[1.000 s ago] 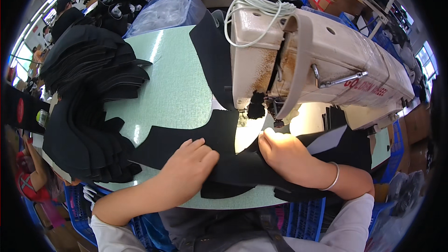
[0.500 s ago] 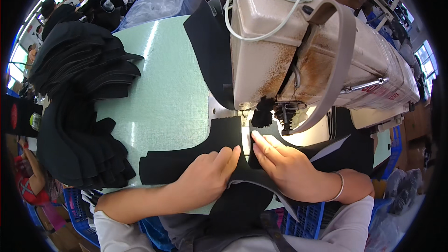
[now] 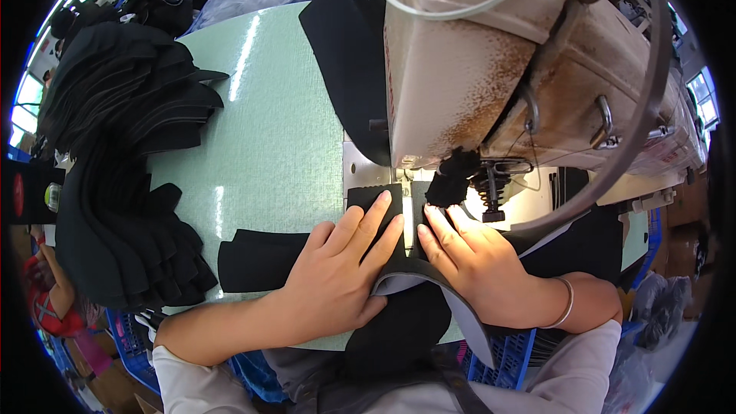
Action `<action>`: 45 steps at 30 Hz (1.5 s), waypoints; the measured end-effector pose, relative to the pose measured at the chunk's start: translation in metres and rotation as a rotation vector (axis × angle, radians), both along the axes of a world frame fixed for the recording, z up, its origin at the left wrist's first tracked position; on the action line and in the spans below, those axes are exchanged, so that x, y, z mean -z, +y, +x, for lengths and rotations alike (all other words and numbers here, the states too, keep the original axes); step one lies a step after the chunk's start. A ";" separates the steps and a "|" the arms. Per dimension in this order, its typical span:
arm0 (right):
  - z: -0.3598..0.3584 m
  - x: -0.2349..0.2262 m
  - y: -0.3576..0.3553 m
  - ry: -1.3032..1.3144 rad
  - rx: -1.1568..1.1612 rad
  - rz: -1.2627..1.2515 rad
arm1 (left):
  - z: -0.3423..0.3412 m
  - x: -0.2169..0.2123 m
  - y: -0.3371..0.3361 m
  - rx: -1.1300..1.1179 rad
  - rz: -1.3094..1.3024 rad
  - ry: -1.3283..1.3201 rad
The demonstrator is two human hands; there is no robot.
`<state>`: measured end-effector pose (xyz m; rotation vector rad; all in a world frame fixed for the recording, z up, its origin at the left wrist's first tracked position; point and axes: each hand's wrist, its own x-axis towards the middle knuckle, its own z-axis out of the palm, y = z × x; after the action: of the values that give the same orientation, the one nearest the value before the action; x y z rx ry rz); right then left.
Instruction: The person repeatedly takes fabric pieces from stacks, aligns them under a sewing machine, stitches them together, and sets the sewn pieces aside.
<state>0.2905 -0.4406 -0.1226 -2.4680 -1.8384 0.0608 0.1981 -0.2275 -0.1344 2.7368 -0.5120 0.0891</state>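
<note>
Now both hands, left hand [image 3: 337,276] and right hand [image 3: 475,261], press flat and open on black fabric [image 3: 261,261] under the sewing machine [image 3: 521,84], gripping nothing.

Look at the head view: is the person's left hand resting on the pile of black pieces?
No, the left hand presses flat on the black fabric at the sewing machine.
</note>
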 end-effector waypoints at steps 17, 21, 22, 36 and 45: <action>0.002 0.004 0.005 -0.033 -0.040 0.065 | 0.001 0.006 -0.004 -0.024 0.018 -0.065; 0.002 0.005 0.004 -0.006 -0.038 0.080 | 0.003 0.005 -0.003 -0.025 0.007 -0.072; 0.002 0.005 0.004 -0.021 -0.035 0.088 | 0.004 0.005 -0.003 -0.026 0.011 -0.078; 0.018 0.004 0.011 -0.098 -0.030 0.180 | 0.020 0.006 0.005 -0.014 0.006 -0.062; 0.021 0.004 0.011 -0.014 -0.055 0.186 | 0.022 0.005 0.005 -0.003 0.012 -0.043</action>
<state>0.3117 -0.4296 -0.1265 -2.2989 -1.8266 -0.1194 0.2200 -0.2226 -0.1392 2.7531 -0.5219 0.1460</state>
